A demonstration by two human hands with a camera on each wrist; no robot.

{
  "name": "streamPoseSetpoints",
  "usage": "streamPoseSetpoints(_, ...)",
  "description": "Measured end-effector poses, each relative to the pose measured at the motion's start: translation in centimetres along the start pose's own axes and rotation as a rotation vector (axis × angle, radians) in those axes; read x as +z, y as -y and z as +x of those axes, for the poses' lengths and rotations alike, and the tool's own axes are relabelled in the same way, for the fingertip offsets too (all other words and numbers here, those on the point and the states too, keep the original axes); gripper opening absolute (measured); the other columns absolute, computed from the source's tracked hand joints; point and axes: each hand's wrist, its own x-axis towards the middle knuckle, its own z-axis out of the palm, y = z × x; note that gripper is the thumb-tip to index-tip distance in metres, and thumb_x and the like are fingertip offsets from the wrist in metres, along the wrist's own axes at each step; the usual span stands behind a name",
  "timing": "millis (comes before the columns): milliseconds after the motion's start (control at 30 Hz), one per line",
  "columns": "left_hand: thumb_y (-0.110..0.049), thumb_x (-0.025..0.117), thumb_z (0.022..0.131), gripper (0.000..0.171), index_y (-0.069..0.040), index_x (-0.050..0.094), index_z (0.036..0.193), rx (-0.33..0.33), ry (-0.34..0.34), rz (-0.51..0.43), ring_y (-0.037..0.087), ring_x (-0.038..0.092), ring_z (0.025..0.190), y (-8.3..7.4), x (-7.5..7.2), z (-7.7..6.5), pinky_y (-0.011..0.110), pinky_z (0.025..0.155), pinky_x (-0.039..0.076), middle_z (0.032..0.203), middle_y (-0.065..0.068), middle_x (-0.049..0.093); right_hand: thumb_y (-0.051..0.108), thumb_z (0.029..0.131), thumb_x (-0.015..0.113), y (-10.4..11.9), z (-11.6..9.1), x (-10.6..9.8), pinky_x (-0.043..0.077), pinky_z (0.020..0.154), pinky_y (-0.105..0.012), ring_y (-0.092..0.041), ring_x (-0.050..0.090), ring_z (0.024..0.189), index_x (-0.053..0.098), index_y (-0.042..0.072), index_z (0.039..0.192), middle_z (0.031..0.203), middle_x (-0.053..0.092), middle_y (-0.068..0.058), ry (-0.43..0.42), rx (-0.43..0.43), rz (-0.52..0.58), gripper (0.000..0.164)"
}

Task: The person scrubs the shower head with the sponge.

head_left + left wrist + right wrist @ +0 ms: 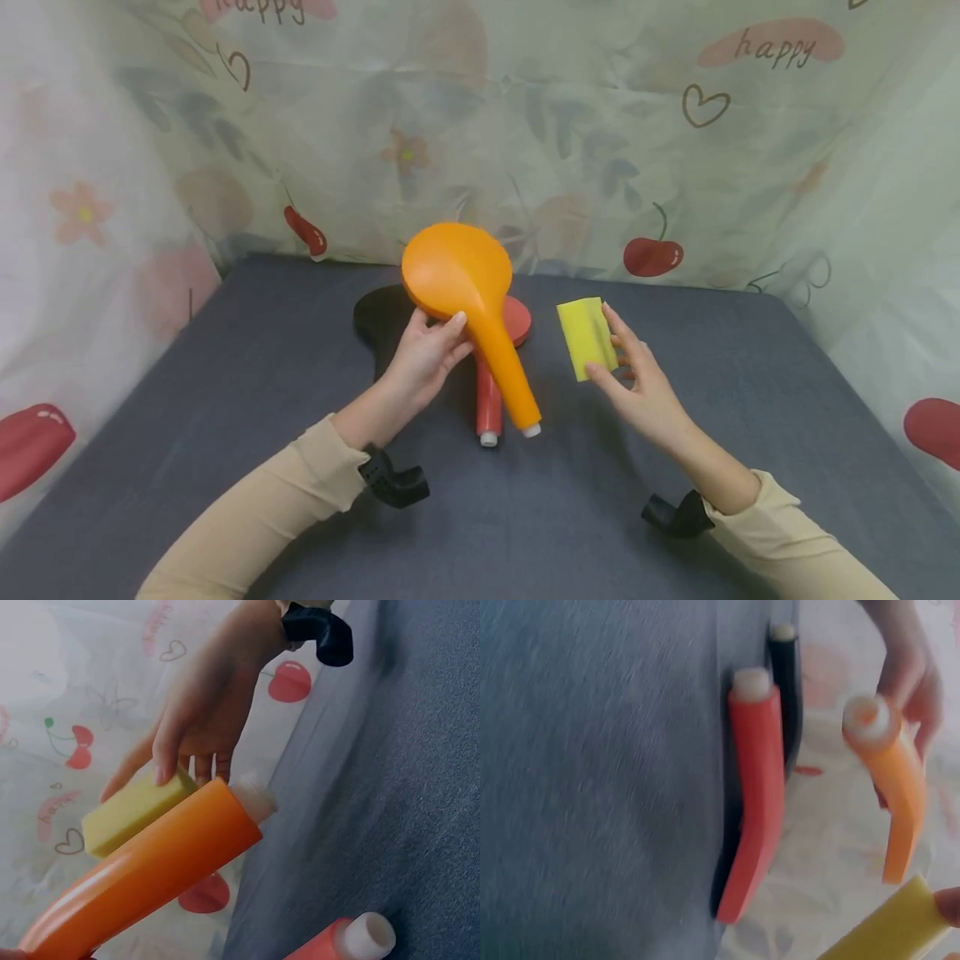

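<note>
An orange handheld shower head (pixel 455 265) is held up off the table by my left hand (pixel 420 362), thumb on top near the neck. Its round head points away and the white threaded end points toward me. In my right hand (pixel 651 404) a yellow sponge (pixel 587 337) is pinched between thumb and fingers, to the right of the orange handle. On the table, partly covered from above, lie a red shower head (pixel 489 404) and a black shower head (pixel 378 321). The left wrist view shows the sponge (pixel 135 814) behind the orange handle (pixel 150 870).
A dark grey cloth (pixel 540 533) covers the table. Patterned curtains (pixel 480 150) with cherries and hearts hang behind it and at both sides. Each wrist carries a black camera mount, such as the one on the left wrist (pixel 393 479).
</note>
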Motion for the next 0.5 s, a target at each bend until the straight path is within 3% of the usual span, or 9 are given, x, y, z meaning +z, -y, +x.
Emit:
streamPoseSetpoints(233,-0.004,0.044,0.097,0.048,-0.011,0.027,0.141,-0.083,0.042,0.076,0.030,0.049,0.122,1.5,1.2,0.6,0.047,0.106,0.038,0.137,0.022,0.045,0.020,0.090,0.060,-1.9,1.1,-1.0,0.038,0.081,-0.041,-0.038,0.044,0.111,0.018,0.024,0.150,0.136,0.034,-0.026,-0.068,-0.003,-0.053,0.072)
streamPoseSetpoints(500,-0.007,0.047,0.097,0.043,-0.009,0.032,0.137,-0.170,0.083,0.128,0.031,0.051,0.122,2.8,2.9,1.9,0.048,0.104,0.040,0.135,0.020,0.048,0.021,0.090,0.060,-3.6,1.9,-2.3,0.039,0.086,-0.056,-0.043,0.031,0.124,0.023,0.014,0.147,0.134,0.033,-0.030,-0.125,0.037,-0.113,0.069)
